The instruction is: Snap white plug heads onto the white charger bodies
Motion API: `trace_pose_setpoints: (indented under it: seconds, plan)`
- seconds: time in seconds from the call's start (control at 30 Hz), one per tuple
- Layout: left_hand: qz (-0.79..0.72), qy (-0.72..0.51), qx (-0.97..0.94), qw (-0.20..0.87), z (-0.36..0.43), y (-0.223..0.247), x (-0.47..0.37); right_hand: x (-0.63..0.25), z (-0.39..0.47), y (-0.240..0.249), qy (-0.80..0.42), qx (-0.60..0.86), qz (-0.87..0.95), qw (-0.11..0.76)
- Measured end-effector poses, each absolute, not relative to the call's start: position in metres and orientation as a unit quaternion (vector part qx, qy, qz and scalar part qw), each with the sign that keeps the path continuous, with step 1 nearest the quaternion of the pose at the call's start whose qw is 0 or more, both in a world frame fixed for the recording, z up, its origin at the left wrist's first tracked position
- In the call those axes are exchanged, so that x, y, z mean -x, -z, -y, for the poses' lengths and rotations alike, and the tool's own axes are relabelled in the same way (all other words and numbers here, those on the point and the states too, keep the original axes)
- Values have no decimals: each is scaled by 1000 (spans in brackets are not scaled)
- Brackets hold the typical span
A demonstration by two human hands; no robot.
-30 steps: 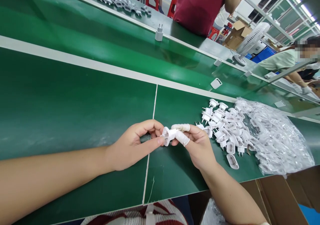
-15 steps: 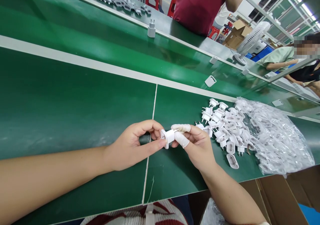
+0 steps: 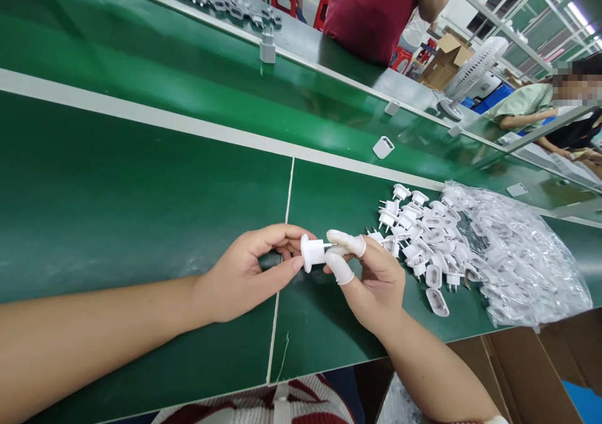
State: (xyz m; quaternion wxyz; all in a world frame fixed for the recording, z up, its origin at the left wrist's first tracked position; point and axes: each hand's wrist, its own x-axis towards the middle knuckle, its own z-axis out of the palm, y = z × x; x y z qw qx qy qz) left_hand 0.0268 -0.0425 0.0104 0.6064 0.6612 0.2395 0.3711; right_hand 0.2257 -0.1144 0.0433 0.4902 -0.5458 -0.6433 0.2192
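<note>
A white two-pin plug housing [image 3: 313,253] is held level between my hands, wide flange to the left and metal pins to the right. My left hand [image 3: 256,272] pinches the flange between thumb and fingers. My right hand [image 3: 369,273], with white finger cots on thumb and forefinger, closes round the pin ends; the fingertips partly hide the pins. To the right of it lies a loose heap of similar white plug housings [image 3: 426,233] on the green table [image 3: 188,211], some with pins up, some showing their hollow side.
A clear plastic bag [image 3: 531,261] full of white parts lies at the right. Beyond a pale rail, a green conveyor belt [image 3: 197,91] carries white chargers [image 3: 384,148]. Across it are a person in a red shirt [image 3: 369,16], a white fan [image 3: 477,69] and another seated person.
The plug housing has turned a little in my fingers, and my right thumb and forefinger have shifted about the pins. Chargers on the belt have moved left.
</note>
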Motion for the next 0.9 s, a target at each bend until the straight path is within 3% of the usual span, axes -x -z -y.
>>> trace_pose_setpoints:
  seconds: [0.5,0.9]
  plan:
    - [-281,-346,-676,587,41,-5,-27,-218,117,-37,-174,524,692,465]
    - [-329,-354,-541,688,38,-11,-33,-223,115,-40,-208,534,657,490]
